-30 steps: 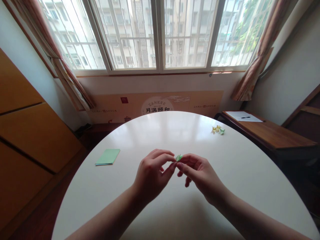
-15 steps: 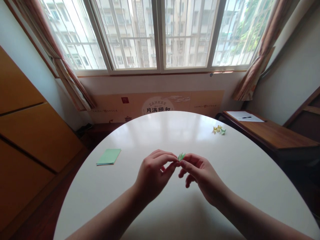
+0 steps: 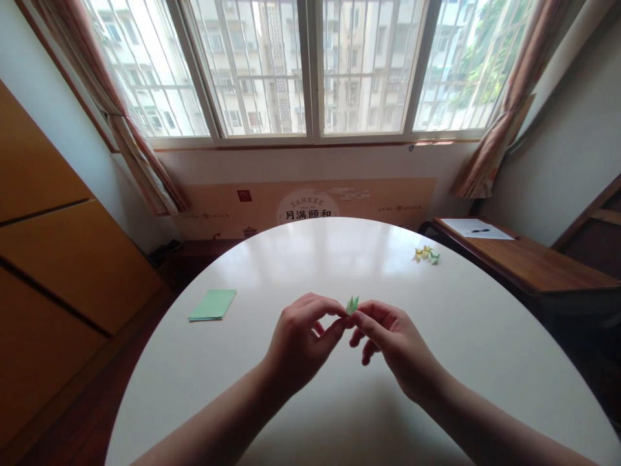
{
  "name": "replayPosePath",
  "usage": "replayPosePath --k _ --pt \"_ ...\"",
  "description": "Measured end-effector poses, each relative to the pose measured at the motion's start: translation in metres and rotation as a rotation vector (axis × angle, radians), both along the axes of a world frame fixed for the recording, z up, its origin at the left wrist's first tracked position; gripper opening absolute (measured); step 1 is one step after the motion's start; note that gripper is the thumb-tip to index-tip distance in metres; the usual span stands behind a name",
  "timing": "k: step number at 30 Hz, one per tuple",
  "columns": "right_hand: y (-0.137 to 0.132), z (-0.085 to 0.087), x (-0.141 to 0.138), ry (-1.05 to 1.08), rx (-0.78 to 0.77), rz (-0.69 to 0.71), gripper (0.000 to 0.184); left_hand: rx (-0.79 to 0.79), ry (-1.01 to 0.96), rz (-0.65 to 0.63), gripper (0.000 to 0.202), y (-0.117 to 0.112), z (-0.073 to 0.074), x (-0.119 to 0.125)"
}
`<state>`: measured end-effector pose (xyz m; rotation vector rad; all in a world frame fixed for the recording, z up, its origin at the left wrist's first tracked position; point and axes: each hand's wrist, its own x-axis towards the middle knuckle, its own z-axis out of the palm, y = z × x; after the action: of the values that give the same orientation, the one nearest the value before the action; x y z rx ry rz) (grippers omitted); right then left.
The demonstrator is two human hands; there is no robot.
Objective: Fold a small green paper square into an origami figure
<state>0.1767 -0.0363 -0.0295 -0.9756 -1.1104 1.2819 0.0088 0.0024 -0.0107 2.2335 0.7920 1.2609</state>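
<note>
A small green folded-paper piece [image 3: 352, 304] with pointed tips is pinched between my two hands above the white table [image 3: 310, 259]. My left hand [image 3: 308, 330] grips its lower left side between thumb and forefinger. On the other side, my right hand [image 3: 388, 333] pinches it with thumb and forefinger, the remaining fingers curled below. The fingertips hide the bottom of the piece. To the left lies a stack of square green paper [image 3: 213, 304]. Several small folded paper figures, yellow ones [image 3: 423, 252] and a green one [image 3: 434, 257], stand at the far right of the table.
A wooden side table [image 3: 538, 259] at the right carries a white sheet [image 3: 475, 228] with a black pen [image 3: 480, 230] on it. Orange-brown cabinets [image 3: 53, 259] stand at the left. Beyond the round table are a printed panel [image 3: 388, 200] and a barred window.
The green folded paper stands slightly more upright between my fingertips. Both hands keep their pinch, and the whole view has shifted a little.
</note>
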Motion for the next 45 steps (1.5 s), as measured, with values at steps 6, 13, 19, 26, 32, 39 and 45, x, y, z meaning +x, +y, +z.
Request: replayPosePath --k 6,13,19,26,32,39,45 --pt "0.0003 -0.0008 0.0018 -0.019 0.015 -0.005 0.028 -0.054 -0.031 -0.024 0.006 -0.0012 -0.0003 0.0011" --pt "0.0008 -0.0005 0.0013 -0.054 0.011 -0.014 0.029 -0.175 -0.061 -0.009 0.008 0.0002 -0.0024 0.0021" --pt "0.0005 -0.0014 0.001 -0.075 0.005 -0.026 0.028 -0.263 -0.086 -0.007 0.008 0.0017 -0.0041 0.002" --pt "0.0002 -0.0019 0.0018 -0.118 0.027 -0.038 0.026 -0.218 -0.06 0.002 0.007 -0.0011 -0.0025 0.0021" --pt "-0.0001 -0.0014 0.0024 -0.173 0.021 -0.065 0.027 -0.12 -0.007 0.018 0.013 -0.0022 -0.0023 0.0013" --pt "0.0013 -0.0013 0.0019 -0.201 0.015 -0.052 0.028 -0.076 0.003 0.067 0.009 -0.0017 -0.0008 0.0026" --pt "0.0002 -0.001 0.0017 -0.211 0.006 -0.047 0.027 -0.111 -0.007 0.085 0.01 -0.0021 -0.0008 0.004"
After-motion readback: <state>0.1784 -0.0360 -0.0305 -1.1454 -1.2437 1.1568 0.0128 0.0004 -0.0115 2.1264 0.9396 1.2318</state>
